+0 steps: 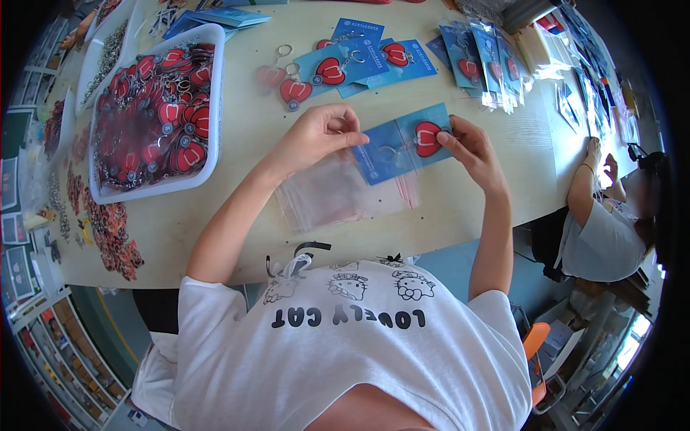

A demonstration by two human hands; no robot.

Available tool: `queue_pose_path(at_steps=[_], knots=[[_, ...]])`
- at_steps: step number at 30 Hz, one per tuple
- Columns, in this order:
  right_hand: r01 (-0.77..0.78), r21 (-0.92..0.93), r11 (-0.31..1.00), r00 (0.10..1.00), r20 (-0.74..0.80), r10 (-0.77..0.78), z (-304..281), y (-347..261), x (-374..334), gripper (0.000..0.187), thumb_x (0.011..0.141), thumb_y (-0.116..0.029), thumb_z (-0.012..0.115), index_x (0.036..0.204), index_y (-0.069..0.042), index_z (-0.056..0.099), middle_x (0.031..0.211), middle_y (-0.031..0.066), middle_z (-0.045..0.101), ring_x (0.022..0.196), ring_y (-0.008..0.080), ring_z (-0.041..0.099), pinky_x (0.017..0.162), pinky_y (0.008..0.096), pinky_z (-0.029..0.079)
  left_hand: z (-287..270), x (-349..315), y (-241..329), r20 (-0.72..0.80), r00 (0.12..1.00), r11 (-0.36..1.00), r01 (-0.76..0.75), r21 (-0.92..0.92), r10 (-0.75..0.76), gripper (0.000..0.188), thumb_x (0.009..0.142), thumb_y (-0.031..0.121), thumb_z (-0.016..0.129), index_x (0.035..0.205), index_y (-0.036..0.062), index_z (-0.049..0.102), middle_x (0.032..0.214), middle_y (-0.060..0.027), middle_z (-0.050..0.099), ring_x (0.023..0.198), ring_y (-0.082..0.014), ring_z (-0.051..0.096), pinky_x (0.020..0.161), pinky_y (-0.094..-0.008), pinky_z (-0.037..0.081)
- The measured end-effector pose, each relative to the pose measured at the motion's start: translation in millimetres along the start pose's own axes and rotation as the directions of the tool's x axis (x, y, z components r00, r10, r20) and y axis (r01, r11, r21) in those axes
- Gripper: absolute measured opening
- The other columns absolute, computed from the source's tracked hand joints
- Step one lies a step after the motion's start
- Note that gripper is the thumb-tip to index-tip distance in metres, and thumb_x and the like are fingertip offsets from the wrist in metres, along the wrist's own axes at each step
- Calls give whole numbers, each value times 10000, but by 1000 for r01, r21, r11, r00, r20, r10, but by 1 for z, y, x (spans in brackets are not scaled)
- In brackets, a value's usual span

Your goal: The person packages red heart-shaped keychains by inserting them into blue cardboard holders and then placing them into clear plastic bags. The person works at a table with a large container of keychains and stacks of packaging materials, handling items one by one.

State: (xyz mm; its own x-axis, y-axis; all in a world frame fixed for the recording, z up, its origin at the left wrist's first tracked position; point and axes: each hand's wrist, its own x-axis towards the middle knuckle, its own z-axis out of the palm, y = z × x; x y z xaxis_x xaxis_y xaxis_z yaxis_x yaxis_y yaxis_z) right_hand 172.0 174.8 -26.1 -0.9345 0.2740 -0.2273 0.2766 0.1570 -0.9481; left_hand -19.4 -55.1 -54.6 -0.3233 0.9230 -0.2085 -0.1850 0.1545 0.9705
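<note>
A blue backing card (384, 154) with a red, heart-like keychain (428, 138) on it is held above the table in front of me. My right hand (471, 147) grips its right end, thumb pressed by the red charm. At the card's left edge, my left hand (320, 136) is closed, thumb and bent fingers meeting the edge. Under the card lies a stack of clear plastic bags (316, 201) with a reddish strip at one end. Just beyond my hands rest loose keychains (295, 91) and several blue cards (351, 65) bearing similar keychains.
A white bin (215, 108) full of red keychains stands at left, with loose reddish pieces (115, 241) beside it. Bagged cards (481, 61) lie at the far right. Another person (604, 230) sits at the table's right side, hands over it.
</note>
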Motion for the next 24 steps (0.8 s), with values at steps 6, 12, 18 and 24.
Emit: queue_pose_path(at_steps=[6,12,18,24], knots=[[98,16,995,995,-23,-97,21,3,2,229,929,-187,634,953,37,589,791,-11,556,709,51,437,625,230,385,-5,-23,18,38,996,964,71,254,-83,322,785,150,775,977,-24,584,827,-78,683,749,-91,627,658,-249,477],[132,-186,974,982,157,-103,45,-3,9,266,844,-204,726,905,34,623,714,44,580,668,92,487,628,277,438,6,-15,20,149,983,963,66,262,-108,385,757,140,791,1042,-31,597,807,-88,681,693,-84,603,626,-250,454],[-16,-208,978,999,-38,8,58,-30,8,244,783,-181,776,779,15,632,627,41,601,594,88,513,594,262,441,7,-6,16,122,991,970,17,243,-49,360,754,126,801,1011,7,579,770,-46,666,661,-32,562,573,-215,417],[81,-74,994,997,-3,-82,46,-18,4,180,740,-135,807,824,-13,705,855,52,651,766,95,592,699,258,460,10,-4,25,141,984,969,76,234,-112,363,760,108,790,1013,19,546,757,-49,665,673,-37,561,571,-219,410]])
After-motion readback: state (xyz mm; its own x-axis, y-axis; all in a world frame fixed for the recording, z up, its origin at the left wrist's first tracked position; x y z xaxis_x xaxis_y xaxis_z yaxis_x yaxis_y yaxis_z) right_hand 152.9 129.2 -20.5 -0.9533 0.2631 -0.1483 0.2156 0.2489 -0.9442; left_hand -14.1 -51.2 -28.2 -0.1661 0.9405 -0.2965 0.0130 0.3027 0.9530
